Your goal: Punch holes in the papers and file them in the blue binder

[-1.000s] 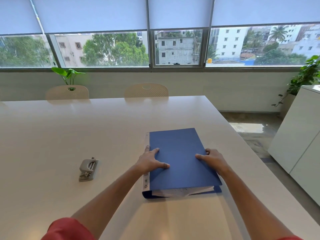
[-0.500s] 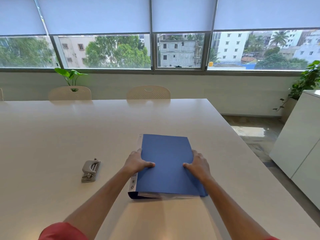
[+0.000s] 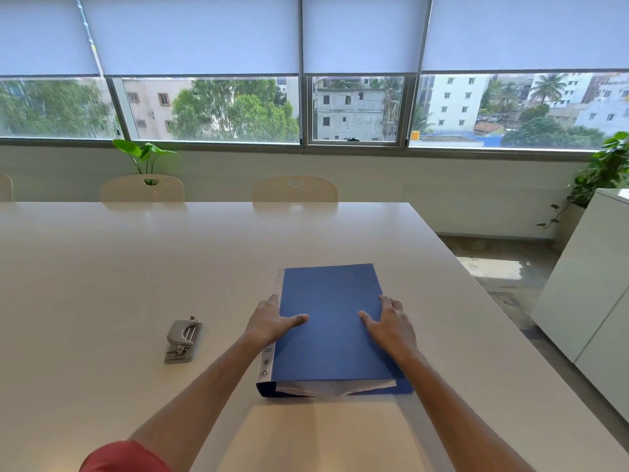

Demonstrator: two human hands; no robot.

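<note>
White table (image 3: 102, 267): broad bare surface from 9 through 12 o'clock of the blue binder (image 3: 332, 321), open to passage. Obstacles: hole punch (image 3: 183, 340) at 9 o'clock, well apart from the binder; two chair backs (image 3: 294, 189) along the far edge at 11 and 12 o'clock. Table edge runs close at 3 o'clock; white cabinet (image 3: 585, 294) stands beyond it.

A broad, glossy white table (image 3: 102, 284) carries a closed blue binder (image 3: 332, 328) with papers inside, and a small grey metal hole punch (image 3: 183, 339) well apart to its left.
</note>
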